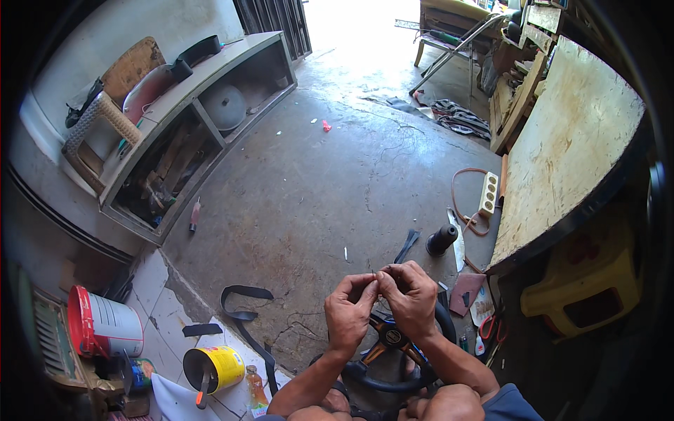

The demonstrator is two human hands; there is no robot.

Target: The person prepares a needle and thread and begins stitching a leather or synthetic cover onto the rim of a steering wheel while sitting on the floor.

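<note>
My left hand (pixel 348 309) and my right hand (pixel 411 300) meet fingertip to fingertip, both pinched closed. A thin dark sliver shows at their tips, too small to name. Below them a black steering wheel (pixel 394 337) with bronze-coloured spokes lies between my legs; my hands and forearms hide part of its rim. Just beyond my right hand stands a black bottle-shaped object (pixel 441 240). Nearby on the floor is a short black strip (pixel 407 245).
At left are a long black strap (pixel 242 313), a yellow can (pixel 226 368) with a tool in it, and a red-and-white bucket (pixel 116 326). Red-handled scissors (pixel 493 328), a brownish-red pad (pixel 466 293) and a power strip (pixel 489 194) lie right. A low cabinet (pixel 210 126) lines the left wall.
</note>
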